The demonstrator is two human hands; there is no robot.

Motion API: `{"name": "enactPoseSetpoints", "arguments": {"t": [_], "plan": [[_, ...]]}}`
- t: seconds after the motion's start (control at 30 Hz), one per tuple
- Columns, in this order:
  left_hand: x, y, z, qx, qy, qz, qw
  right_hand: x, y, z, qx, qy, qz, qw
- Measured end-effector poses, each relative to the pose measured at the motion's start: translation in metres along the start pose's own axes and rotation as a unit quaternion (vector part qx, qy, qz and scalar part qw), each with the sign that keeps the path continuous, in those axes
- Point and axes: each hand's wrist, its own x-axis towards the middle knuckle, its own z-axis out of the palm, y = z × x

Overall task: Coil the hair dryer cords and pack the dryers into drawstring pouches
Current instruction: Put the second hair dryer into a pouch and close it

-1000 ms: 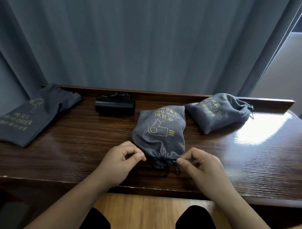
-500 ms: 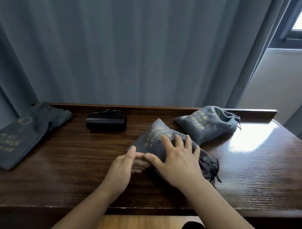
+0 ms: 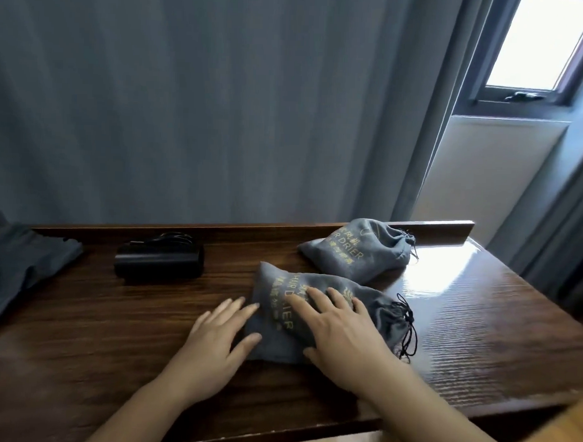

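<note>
A filled grey drawstring pouch (image 3: 281, 288) with gold "HAIR DRIER" print lies on the wooden table (image 3: 478, 326), its cinched mouth and black cord pointing right. My right hand (image 3: 341, 331) rests flat on top of it with fingers spread. My left hand (image 3: 218, 337) presses its left end, fingers apart. A second filled pouch (image 3: 358, 251) lies behind it at the back right. A black hair dryer (image 3: 160, 261) with its cord bundled on top sits at the back left. An empty flat pouch (image 3: 21, 264) lies at the far left.
A raised wooden lip runs along the table's back edge, in front of a grey curtain (image 3: 221, 102). A window (image 3: 540, 47) is at the upper right. The table's right part shines with glare.
Both hands let go of the drawstring and turned the near pouch so its mouth points right. They have pushed it back toward the second pouch. The camera has tilted up and to the right.
</note>
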Motion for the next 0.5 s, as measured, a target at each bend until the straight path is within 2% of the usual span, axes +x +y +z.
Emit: {"name": "enactPoseSetpoints", "arguments": {"t": [0.2,0.4,0.5], "plan": [[0.019,0.006,0.001,0.099,-0.024,-0.007,0.995,-0.038,0.046,-0.008,-0.002,-0.020,0.016,1.000],[0.028,0.011,0.007,0.090,-0.013,-0.013,0.996,-0.049,0.079,-0.003,0.018,-0.026,0.083,0.996],[0.027,0.012,0.010,0.082,0.001,-0.014,0.997,-0.046,0.098,0.005,0.040,0.022,0.108,0.993]]}}
